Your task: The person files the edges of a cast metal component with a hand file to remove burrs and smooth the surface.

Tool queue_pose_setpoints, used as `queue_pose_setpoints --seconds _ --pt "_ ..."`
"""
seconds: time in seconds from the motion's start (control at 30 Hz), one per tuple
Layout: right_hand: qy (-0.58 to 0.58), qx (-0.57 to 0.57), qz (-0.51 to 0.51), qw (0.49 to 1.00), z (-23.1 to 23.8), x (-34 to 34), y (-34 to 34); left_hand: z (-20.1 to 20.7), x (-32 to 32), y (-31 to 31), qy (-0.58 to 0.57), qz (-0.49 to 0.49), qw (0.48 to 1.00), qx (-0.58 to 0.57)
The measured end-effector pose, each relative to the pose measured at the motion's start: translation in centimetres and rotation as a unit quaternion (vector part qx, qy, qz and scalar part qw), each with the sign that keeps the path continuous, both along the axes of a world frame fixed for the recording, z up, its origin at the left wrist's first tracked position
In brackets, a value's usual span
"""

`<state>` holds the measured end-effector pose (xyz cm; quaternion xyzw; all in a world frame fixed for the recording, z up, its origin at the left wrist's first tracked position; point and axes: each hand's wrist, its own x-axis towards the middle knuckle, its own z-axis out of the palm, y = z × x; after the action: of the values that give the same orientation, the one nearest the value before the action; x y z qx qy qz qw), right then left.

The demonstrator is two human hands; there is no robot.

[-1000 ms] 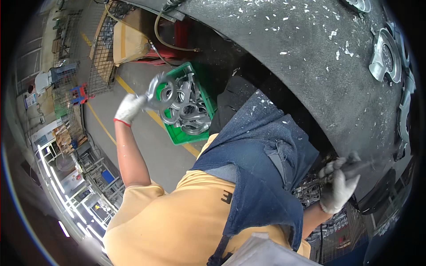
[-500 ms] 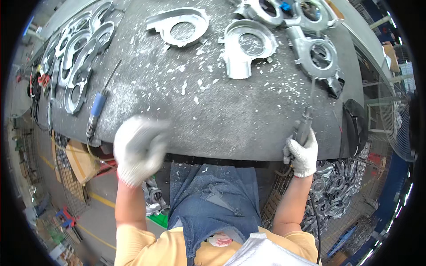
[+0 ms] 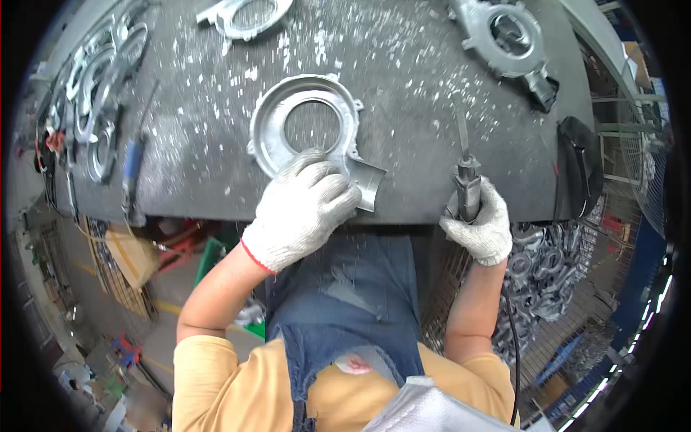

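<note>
My left hand (image 3: 306, 205), in a white knit glove with red cuff trim, is closed on the near rim of a silver metal casting (image 3: 268, 128). The casting is a ring with a round central hole and a short trough-like spout toward the lower right. It is near the bench's front edge; the glove hides part of its rim and the fingertips. My right hand (image 3: 486, 230), gloved too, wraps a grey hand-held power file (image 3: 468, 194). Its thin blade (image 3: 463, 129) points away over the bench, apart from the casting.
Metal flakes litter the dark bench (image 3: 410, 158). Several castings (image 3: 101, 79) are heaped at left, beside a blue-handled tool (image 3: 132, 162). Other castings lie far left of centre and at right (image 3: 486, 43). A black bag (image 3: 579, 169) hangs at the right edge, above a wire bin of castings (image 3: 540, 277).
My left hand has moved right and away from me onto a casting, which now lies nearer at centre. The power file's blade has swung to the left. The whole view has shifted.
</note>
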<state>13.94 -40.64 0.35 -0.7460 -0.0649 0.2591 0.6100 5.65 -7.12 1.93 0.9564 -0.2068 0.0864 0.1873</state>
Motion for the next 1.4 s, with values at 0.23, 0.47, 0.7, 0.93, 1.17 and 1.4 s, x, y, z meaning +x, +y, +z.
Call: queue_pose_setpoints --seconds 0.23,0.47,0.7,0.93,1.17,1.4 --pt "-0.253 -0.217 0.167 0.928 2.8 -3.7 0.2 -0.6 -6.3 1.6 -0.034 0.207 0.978 0.004" --pt "-0.288 -0.264 0.308 0.867 7.8 -3.7 2.3 -0.8 -5.6 4.8 -0.051 0.091 0.994 0.003" --pt "-0.272 -0.295 0.339 0.851 9.5 -3.6 3.5 5.6 -3.8 5.5 -0.026 0.011 1.000 -0.001" --pt "-0.197 -0.307 0.362 0.858 10.0 -3.9 3.8 6.0 -3.5 4.0 -0.023 -0.015 0.999 0.037" --pt "-0.124 -0.271 0.344 0.891 9.7 -4.5 3.2 5.6 -3.6 2.8 -0.036 0.032 0.998 0.034" --pt "-0.110 -0.275 0.335 0.895 9.4 -5.3 3.3 6.2 -3.6 2.4 -0.036 0.005 0.995 0.092"
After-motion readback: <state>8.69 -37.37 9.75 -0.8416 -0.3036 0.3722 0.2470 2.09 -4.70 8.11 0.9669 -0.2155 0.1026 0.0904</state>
